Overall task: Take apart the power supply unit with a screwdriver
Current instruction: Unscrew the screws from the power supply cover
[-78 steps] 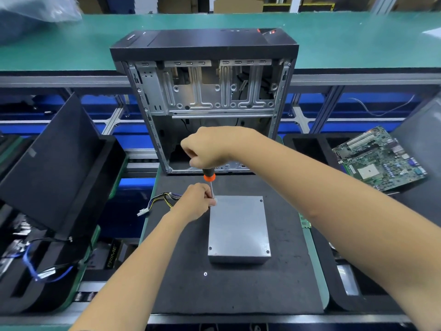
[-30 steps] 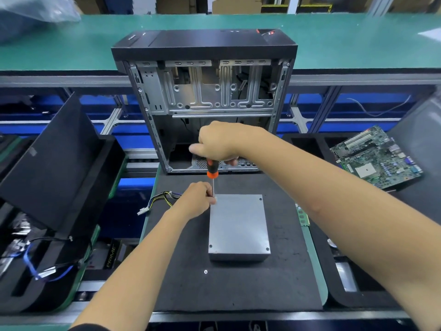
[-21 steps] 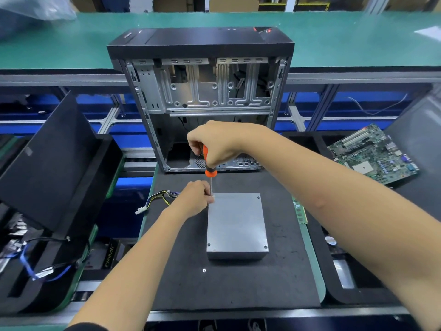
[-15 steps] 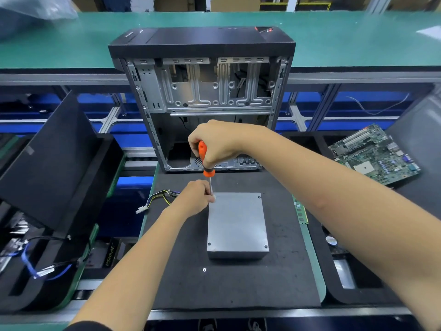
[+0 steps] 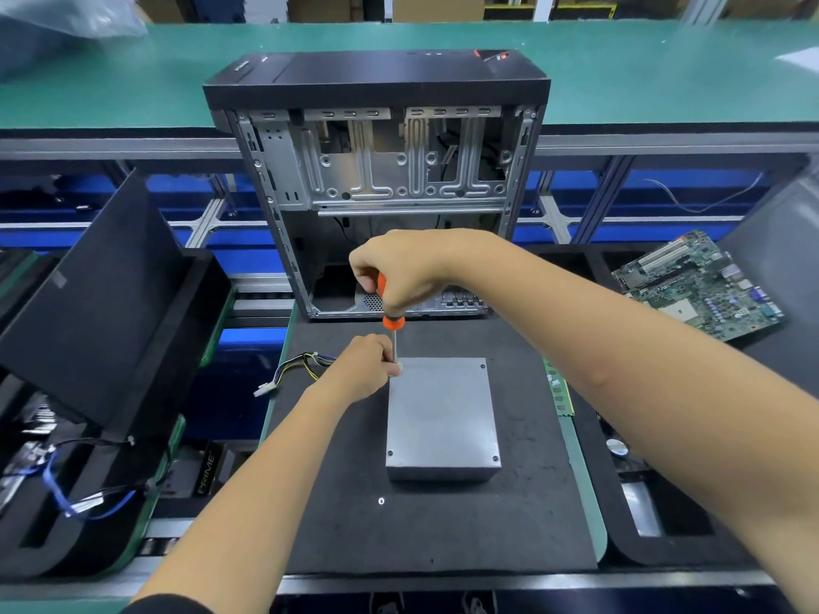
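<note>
The power supply unit (image 5: 443, 414) lies flat at the centre of the frame on a black foam mat (image 5: 443, 534), its grey lid upward. Our right hand (image 5: 399, 270) is wrapped round the orange handle of the screwdriver (image 5: 392, 322), which stands nearly upright with its tip at the lid's upper left corner. Our left hand (image 5: 361, 370) pinches the shaft just above the tip and rests against that corner.

Risks, in our judgement:
- The tip may cam out if the shaft tilts or downward pressure drops, rounding the screw head or scratching the lid.
- A slipping tip would strike the left fingertips, which sit beside it.
- The unit is not clamped; turning force could rotate it on the mat.
- A freed screw may roll away. One loose screw (image 5: 381, 501) already lies on the mat below the unit.

Limits of view:
- The left hand covers the worked screw; we cannot tell whether the tip is seated.
- Three other corner screws appear in place.
- The cable bundle (image 5: 294, 370) leaves the unit behind the left hand; its exit is hidden.
- The computer case (image 5: 376, 179) stands beyond, upper centre; our right hand hides part of its lower interior.
</note>
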A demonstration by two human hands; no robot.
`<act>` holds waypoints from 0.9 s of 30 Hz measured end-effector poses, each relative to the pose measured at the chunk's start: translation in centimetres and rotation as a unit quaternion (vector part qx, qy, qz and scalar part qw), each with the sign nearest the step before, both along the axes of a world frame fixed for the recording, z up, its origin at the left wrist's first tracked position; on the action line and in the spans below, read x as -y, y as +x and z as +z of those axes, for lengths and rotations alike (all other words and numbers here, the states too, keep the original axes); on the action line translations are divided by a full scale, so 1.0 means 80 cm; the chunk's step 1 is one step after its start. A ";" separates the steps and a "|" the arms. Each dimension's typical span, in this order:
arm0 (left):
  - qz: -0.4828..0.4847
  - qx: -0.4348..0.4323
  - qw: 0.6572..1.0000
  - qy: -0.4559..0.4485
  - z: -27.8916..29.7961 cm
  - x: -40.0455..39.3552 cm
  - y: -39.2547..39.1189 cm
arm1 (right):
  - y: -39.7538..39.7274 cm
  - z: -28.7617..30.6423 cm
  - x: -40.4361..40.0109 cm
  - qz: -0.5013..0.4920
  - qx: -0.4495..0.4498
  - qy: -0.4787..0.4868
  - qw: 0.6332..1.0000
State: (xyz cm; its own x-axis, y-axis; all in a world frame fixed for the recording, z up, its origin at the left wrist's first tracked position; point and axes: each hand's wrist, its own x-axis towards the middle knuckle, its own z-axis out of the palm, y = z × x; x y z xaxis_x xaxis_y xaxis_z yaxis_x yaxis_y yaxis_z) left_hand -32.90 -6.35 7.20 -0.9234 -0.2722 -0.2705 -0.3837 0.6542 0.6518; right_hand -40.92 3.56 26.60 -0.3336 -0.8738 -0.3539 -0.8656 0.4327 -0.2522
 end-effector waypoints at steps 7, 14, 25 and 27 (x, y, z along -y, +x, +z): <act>-0.005 0.003 1.000 -0.012 -0.002 0.001 -0.001 | -0.001 -0.006 0.004 -0.033 -0.056 -0.009 0.998; -0.007 0.005 1.000 -0.010 -0.002 0.001 -0.001 | -0.001 0.001 -0.003 0.037 0.005 -0.021 0.999; -0.009 0.012 1.000 -0.022 0.001 0.000 -0.001 | -0.009 -0.004 -0.006 0.024 -0.031 -0.056 0.998; -0.011 0.009 1.000 -0.020 0.001 0.000 0.000 | -0.006 0.000 -0.008 0.041 0.000 -0.063 0.997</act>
